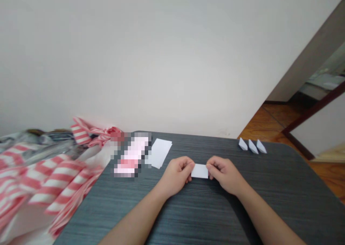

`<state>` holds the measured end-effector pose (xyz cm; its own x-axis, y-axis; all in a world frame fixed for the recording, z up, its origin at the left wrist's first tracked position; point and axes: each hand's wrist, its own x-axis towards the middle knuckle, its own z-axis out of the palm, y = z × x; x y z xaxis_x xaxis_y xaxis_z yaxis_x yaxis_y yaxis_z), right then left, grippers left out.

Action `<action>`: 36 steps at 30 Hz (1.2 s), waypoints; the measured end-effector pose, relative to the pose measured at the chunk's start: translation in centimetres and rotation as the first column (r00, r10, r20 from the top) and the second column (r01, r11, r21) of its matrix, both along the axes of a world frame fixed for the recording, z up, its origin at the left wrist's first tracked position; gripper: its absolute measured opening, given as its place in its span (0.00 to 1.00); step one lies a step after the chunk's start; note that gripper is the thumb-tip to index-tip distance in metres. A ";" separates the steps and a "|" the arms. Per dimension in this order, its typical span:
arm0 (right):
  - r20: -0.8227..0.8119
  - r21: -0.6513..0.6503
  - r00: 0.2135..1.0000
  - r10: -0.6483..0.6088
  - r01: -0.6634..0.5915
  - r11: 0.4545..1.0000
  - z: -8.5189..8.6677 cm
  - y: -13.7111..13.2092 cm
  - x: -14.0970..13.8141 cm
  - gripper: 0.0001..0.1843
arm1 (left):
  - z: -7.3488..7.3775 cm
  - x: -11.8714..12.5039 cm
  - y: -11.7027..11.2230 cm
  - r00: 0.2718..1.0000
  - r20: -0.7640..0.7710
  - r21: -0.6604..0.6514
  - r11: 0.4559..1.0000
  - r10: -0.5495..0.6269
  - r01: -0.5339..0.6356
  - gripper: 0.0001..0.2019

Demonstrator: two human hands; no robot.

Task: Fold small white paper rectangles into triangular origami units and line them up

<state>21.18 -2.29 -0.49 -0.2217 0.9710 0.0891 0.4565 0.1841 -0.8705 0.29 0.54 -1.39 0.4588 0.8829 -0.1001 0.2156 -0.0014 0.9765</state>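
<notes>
Between my two hands is a small white rectangle of paper [199, 171], held just above the dark table. The thumb and fingers of my left hand [179, 171] pinch its left edge. At the opposite edge my right hand [221, 172] pinches it the same way. Whether the paper is folded in layers I cannot tell. A few white sheets of paper [161, 153] lie stacked beyond my left hand. Three small folded white paper shapes [252, 146] stand in a row at the far right.
The dark wood-grain table [188, 216] meets a pale wall [172, 58] at the back. A blurred-out pink and white item [132, 157] lies left of the sheets. Red-and-white striped cloth [51, 180] is heaped beside the table on the left. Wooden floor [258, 124] shows at right.
</notes>
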 end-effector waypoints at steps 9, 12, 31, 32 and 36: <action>-0.005 -0.097 0.998 0.057 -0.057 0.994 0.1 -0.2 -0.4 0.09 | 1.0 -0.1 -0.2 0.988 -0.131 0.114 0.989 -0.082 0.097 0.14; 0.040 -0.089 0.997 0.058 -0.055 0.995 0.2 -0.2 -0.6 0.09 | 1.1 0.0 -0.2 0.990 -0.117 0.119 0.989 -0.078 0.092 0.14; 0.040 -0.118 0.999 -0.001 0.005 0.993 0.0 -0.1 -0.4 0.16 | -0.6 0.0 0.2 0.999 -0.035 0.026 1.000 -0.006 0.007 0.17; 0.032 -0.114 0.999 -0.003 0.007 0.993 0.0 -0.1 -0.4 0.16 | -0.5 0.1 0.2 1.000 -0.018 0.017 1.000 -0.002 0.002 0.17; -0.031 -0.115 0.999 -0.038 0.034 0.993 -0.2 -0.2 -0.4 0.18 | 0.0 0.2 0.2 0.997 0.070 -0.037 0.999 -0.012 0.014 0.16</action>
<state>20.79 -2.52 -0.72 -0.1848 0.9826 -0.0166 0.4313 0.0659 -0.8998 0.53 0.77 -1.37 0.4774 0.8729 -0.1007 0.1472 0.0335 0.9885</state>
